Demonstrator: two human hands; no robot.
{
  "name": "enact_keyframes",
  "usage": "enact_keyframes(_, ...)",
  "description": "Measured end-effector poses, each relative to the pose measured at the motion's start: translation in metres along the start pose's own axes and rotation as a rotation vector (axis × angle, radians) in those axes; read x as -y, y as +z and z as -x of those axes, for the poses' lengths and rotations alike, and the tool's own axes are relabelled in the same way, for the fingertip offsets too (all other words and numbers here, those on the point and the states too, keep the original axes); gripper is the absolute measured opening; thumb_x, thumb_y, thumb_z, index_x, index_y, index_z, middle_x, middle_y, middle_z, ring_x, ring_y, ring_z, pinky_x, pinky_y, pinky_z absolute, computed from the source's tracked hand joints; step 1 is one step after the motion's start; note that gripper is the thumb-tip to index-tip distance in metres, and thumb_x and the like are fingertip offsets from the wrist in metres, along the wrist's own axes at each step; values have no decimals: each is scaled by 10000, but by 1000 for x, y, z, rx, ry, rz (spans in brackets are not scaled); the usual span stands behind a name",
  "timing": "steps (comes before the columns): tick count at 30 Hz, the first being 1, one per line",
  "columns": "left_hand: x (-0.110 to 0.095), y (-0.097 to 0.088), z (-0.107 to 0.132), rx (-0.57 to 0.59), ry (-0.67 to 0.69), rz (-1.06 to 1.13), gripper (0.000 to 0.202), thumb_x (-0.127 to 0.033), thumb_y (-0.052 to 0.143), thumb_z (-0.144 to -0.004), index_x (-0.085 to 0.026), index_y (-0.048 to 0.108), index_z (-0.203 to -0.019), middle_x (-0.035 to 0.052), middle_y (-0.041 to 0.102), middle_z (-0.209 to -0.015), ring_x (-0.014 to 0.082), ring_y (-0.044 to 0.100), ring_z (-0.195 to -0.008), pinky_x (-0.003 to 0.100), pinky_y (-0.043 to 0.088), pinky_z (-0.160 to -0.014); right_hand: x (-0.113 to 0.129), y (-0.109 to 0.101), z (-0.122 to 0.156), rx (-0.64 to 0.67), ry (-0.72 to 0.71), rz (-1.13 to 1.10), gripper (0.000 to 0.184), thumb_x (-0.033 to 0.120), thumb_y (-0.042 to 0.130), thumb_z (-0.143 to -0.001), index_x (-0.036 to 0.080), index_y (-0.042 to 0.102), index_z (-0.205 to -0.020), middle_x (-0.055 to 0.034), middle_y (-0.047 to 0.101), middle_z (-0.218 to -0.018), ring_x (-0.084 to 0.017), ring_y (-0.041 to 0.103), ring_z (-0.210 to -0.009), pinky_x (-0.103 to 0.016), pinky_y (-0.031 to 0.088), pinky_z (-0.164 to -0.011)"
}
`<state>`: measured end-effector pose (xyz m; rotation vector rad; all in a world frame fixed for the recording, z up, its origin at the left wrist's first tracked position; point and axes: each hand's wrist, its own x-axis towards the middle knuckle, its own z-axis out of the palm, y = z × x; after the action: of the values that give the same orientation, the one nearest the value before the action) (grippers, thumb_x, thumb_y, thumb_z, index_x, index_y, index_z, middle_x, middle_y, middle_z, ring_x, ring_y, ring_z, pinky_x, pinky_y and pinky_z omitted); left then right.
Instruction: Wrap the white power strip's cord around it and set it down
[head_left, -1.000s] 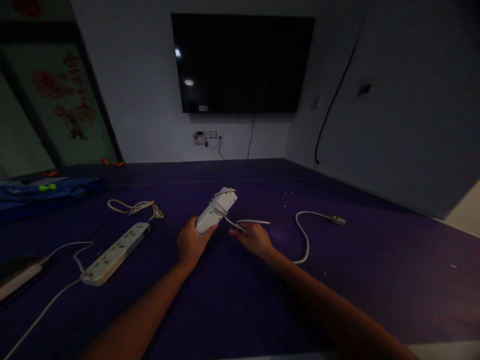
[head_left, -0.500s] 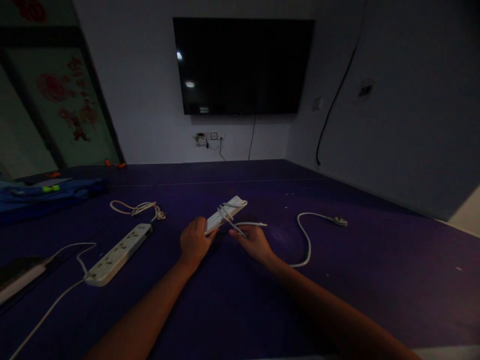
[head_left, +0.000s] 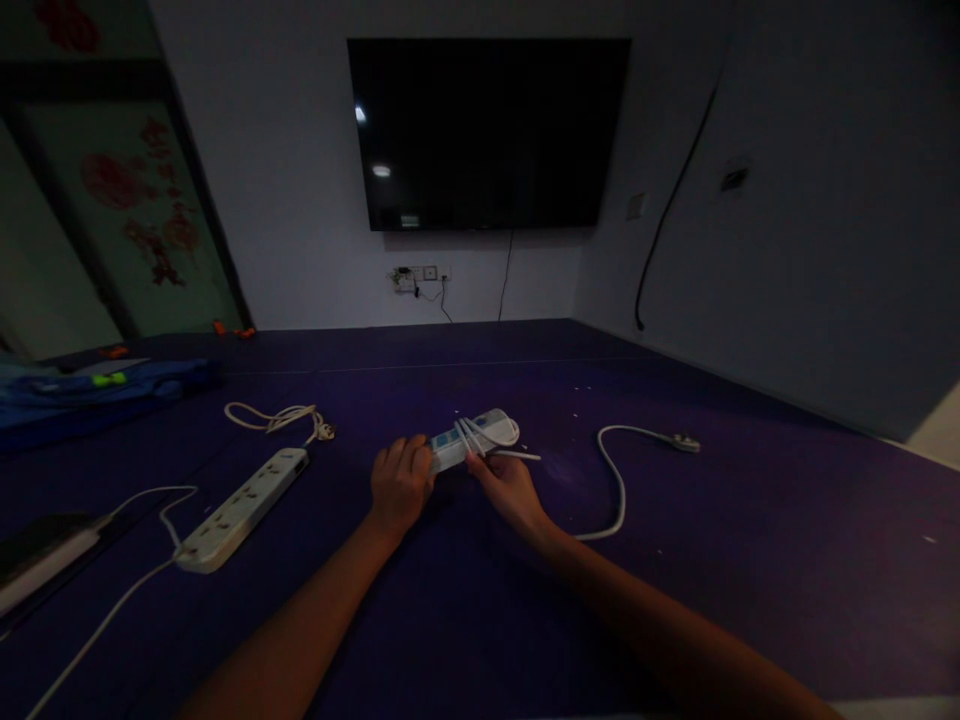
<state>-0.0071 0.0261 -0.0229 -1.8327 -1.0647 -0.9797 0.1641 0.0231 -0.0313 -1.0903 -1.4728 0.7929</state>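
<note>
My left hand [head_left: 401, 482] is closed round the near end of a white power strip [head_left: 448, 450] with bluish sockets on its upper face. A white cord [head_left: 474, 436] is looped several times about the strip's far half. At the strip's right side my right hand [head_left: 510, 487] pinches that cord between thumb and fingers. A short length of cord sticks out to the right past the fingers. From behind my right forearm, more cord curves over the purple surface to a plug [head_left: 685, 442].
To the left lies a second white power strip [head_left: 244, 508] with its coiled cord and plug [head_left: 325, 431]. A dark device with a pale edge [head_left: 49, 570] sits at far left, near blue cloth [head_left: 150, 383]. A television [head_left: 487, 135] hangs on the far wall.
The held power strip has turned so its socket face shows, and its far end has swung right and slightly nearer. My right hand stays on the cord, now closer against the strip.
</note>
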Motion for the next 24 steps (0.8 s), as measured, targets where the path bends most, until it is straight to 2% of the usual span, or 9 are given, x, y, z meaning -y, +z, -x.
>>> enact_keyframes(8,-3,-7,-4,-50,56,-11,179,-188,412,-862,-175,581,-804,69,698,-902,216,572,-827,340,327,-693,-4,4,2,-41,28,58,539,658,505,-713,168,449,-496,43,339,-447,-67,297,-428,-213,178,-394)
enact_keyframes(17,-2,0,-1,-55,25,115,151,-277,489,-846,-166,588,-870,87,694,-911,227,592,-885,388,347,-851,5,2,1,-66,61,-29,560,703,485,-678,179,425,-490,49,327,-432,-60,255,-405,-220,149,-388)
enact_keyframes(21,-6,-2,-1,56,-107,343,301,-403,608,-764,-167,582,-948,99,676,-965,229,603,-918,387,390,-875,1,-4,-4,-61,60,-53,563,704,476,-687,183,406,-486,53,310,-423,-58,247,-402,-220,142,-388)
enact_keyframes(24,-9,-5,-2,199,-343,624,515,-457,695,-657,-173,557,-1063,118,644,-1061,249,592,-979,385,431,-860,-1,-8,-7,-49,22,-57,556,693,477,-701,185,397,-490,52,311,-433,-58,249,-415,-221,147,-395)
